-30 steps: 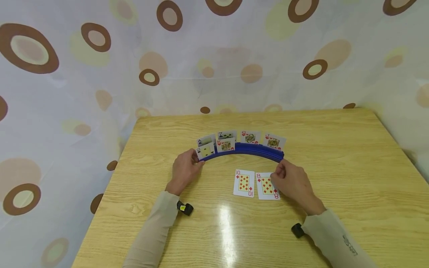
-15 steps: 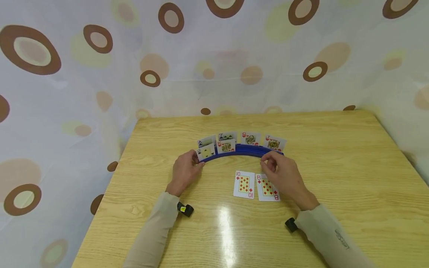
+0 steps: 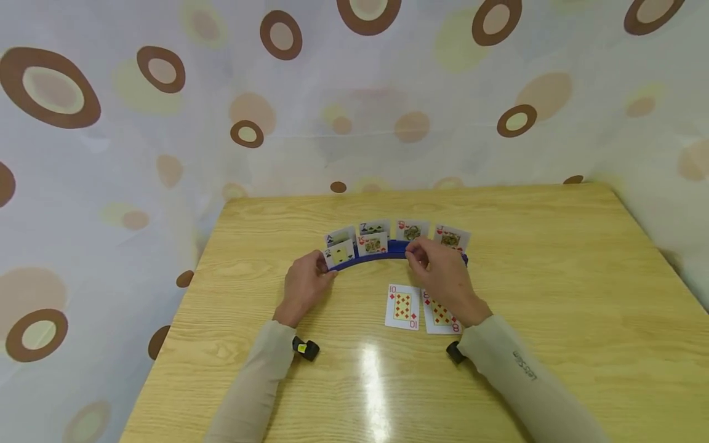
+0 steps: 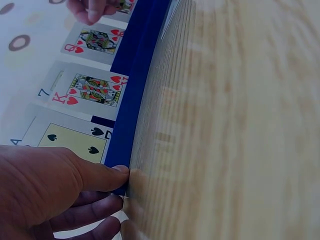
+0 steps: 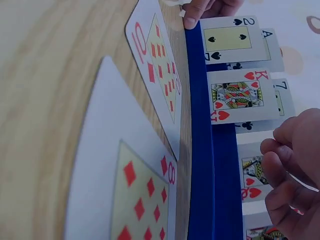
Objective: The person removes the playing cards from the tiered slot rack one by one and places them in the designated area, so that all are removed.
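Note:
A curved blue card holder stands on the table with playing cards upright in two rows. My left hand grips its left end, thumb on the front edge in the left wrist view. The two of spades and king of hearts fill part of the front row. Behind them show a black ace and a black seven, then the queen of hearts and jack of hearts. Before the queen hovers my right hand, fingers loosely curled, no card visible in them.
The ten of diamonds and eight of diamonds lie face up on the wooden table, in front of the holder. My right wrist partly covers the eight. A patterned sheet hangs behind the table.
My right hand has moved left along the holder, from its right end to in front of the queen. The left hand stays at the left end, and the cards have not moved.

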`<state>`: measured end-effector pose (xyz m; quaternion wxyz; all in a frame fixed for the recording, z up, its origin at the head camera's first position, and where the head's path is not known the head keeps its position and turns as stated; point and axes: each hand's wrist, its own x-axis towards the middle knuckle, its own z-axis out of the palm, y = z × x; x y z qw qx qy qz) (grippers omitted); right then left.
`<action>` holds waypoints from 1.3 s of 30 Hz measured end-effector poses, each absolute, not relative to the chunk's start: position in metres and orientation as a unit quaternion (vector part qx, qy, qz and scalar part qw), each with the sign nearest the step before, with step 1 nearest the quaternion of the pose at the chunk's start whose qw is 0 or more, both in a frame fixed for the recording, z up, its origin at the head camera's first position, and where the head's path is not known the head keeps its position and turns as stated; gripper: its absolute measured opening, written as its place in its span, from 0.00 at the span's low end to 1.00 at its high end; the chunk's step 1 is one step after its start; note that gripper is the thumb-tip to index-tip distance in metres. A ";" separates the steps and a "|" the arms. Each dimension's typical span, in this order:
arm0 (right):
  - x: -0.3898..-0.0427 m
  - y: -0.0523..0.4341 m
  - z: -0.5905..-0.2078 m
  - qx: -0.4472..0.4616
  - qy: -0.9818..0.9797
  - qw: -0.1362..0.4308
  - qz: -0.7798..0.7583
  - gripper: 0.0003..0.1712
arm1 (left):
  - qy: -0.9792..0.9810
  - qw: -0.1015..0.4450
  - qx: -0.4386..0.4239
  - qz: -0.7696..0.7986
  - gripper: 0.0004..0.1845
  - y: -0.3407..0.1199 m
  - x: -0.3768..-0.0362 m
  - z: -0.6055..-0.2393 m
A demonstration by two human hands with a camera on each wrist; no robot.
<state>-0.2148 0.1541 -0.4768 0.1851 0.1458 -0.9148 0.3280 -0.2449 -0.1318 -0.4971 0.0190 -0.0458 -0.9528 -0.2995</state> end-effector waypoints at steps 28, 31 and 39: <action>-0.225 0.119 -0.475 0.170 -0.923 0.223 0.264 0.04 | -0.954 0.018 -0.053 -0.294 0.14 -0.134 -0.241 -0.499; -0.224 0.118 -0.473 0.168 -0.924 0.217 0.266 0.03 | -0.953 0.021 -0.056 -0.297 0.14 -0.134 -0.242 -0.499; -0.220 0.119 -0.468 0.159 -0.917 0.212 0.299 0.05 | -0.953 0.030 -0.060 -0.294 0.13 -0.135 -0.243 -0.498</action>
